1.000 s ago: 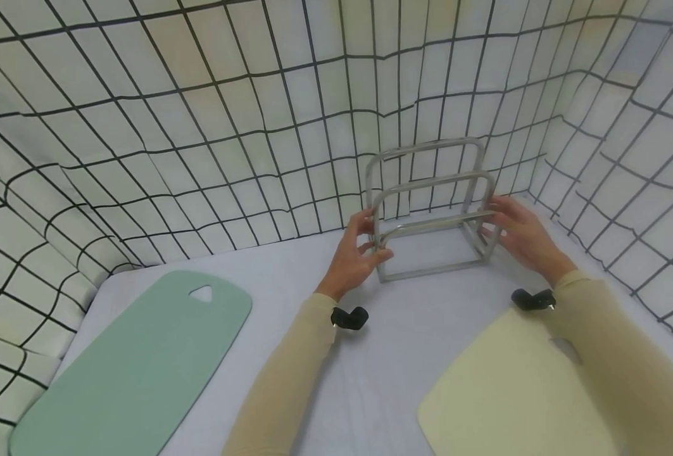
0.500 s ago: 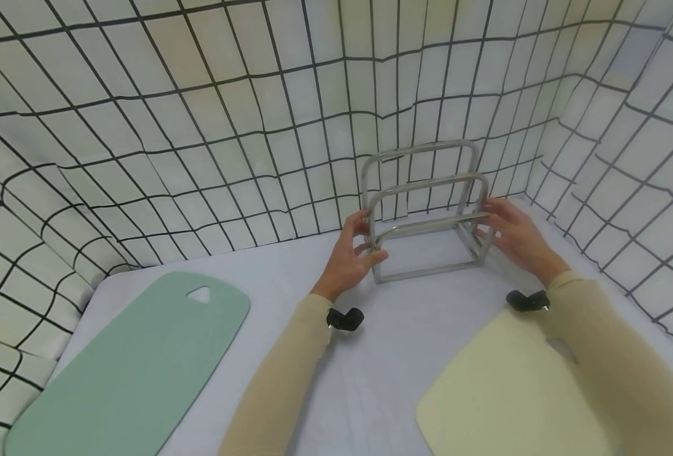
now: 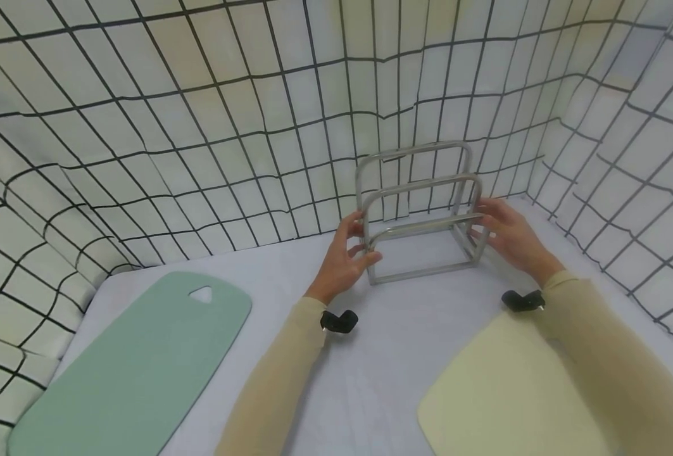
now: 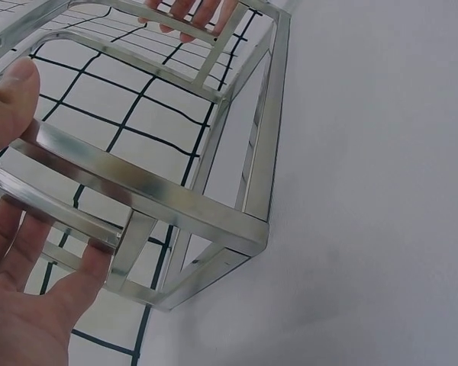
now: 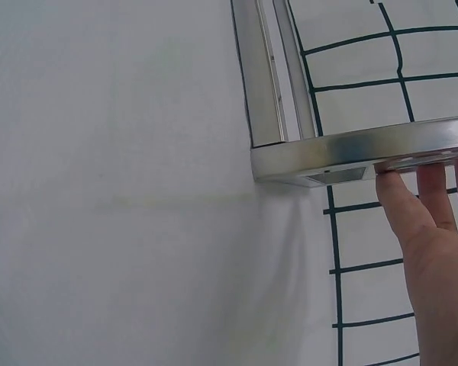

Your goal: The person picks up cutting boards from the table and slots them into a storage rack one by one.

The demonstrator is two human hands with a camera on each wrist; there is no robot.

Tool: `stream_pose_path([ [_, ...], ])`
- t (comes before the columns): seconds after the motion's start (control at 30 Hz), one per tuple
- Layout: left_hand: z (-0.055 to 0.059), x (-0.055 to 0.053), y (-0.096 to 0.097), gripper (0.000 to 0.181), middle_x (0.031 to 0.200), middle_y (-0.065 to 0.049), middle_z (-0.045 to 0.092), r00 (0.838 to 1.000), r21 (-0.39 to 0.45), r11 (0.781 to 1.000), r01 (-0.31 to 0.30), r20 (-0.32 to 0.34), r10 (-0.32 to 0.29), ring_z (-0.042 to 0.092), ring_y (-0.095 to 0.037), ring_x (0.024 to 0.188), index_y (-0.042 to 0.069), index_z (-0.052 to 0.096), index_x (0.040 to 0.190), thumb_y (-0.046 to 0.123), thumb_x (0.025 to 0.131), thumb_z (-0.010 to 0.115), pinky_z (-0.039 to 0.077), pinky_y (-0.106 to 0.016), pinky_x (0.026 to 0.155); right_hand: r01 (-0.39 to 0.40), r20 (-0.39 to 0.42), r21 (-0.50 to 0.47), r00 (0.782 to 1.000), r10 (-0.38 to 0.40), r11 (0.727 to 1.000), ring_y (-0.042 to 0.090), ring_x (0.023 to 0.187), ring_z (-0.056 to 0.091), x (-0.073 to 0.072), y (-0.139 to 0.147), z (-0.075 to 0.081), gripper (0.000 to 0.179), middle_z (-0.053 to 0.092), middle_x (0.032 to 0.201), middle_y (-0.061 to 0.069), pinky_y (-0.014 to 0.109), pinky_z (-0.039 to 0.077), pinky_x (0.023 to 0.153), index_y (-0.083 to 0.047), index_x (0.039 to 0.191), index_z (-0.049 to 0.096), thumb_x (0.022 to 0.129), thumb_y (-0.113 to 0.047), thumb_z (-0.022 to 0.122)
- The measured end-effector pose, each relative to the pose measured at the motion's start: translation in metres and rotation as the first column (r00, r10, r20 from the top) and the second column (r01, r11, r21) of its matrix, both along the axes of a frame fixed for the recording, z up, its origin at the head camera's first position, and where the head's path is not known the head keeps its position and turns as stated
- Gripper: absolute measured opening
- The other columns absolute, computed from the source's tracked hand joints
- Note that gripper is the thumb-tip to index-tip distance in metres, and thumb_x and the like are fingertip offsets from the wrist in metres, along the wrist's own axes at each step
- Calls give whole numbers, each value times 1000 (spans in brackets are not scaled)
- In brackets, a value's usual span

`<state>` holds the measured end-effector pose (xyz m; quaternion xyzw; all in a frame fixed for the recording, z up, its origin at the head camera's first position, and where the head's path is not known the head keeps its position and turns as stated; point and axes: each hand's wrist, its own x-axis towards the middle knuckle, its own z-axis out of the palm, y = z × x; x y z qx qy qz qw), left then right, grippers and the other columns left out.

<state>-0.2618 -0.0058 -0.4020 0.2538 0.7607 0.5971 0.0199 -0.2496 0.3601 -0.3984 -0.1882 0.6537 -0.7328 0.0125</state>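
A silver metal rack [image 3: 427, 225] with three upright loops, like a cutting board stand, stands on the white surface near the back. My left hand [image 3: 336, 266] grips its left side, thumb in front and fingers reaching behind the posts. On the opposite side my right hand [image 3: 513, 237] holds the right posts; its thumb is hard to make out. In the left wrist view the fingers press under the rack's side bar [image 4: 145, 179]. The right wrist view has several fingertips against the rack's other side bar [image 5: 359, 146].
A green cutting board [image 3: 142, 361] with a cut-out handle lies flat at the left. A pale yellow cutting board [image 3: 501, 386] lies at the front right, partly under the right sleeve. Grid-patterned cloth walls [image 3: 228, 126] enclose the back and sides.
The rack has slid a little to the left along the surface, with both hands moving along on its sides. Both cutting boards have stayed in place.
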Motion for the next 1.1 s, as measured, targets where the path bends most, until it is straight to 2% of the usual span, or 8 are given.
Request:
stream_pose_path([
  [0.37, -3, -2, -7, 82, 145, -12, 45, 1000, 2, 1000, 1, -6, -1, 47, -28, 138, 27, 30, 157, 6, 92, 75, 45, -39, 121, 9, 16, 48, 1000, -10, 999, 5, 125, 58, -1, -6, 3, 36, 53, 140, -7, 19, 54, 104, -17, 146, 45, 110, -12, 45],
  [0.77, -1, 2, -15, 81, 144, -11, 45, 1000, -4, 1000, -6, 4, 6, 47, -27, 138, 25, 29, 157, 5, 92, 74, 44, -40, 121, 8, 24, 71, 1000, -10, 997, 5, 126, 57, -4, -12, 1, 40, 54, 138, -8, 19, 54, 104, -11, 150, 42, 110, -12, 45],
  [1.1, -1, 2, -19, 83, 149, -23, 43, 1000, -15, 1000, -7, 5, 7, 47, -28, 138, 25, 28, 158, 5, 92, 74, 43, -40, 122, 16, 24, 101, 1000, -19, 995, 4, 128, 56, -5, -15, 0, 41, 51, 141, -9, 20, 53, 105, -14, 150, 42, 110, -9, 45],
])
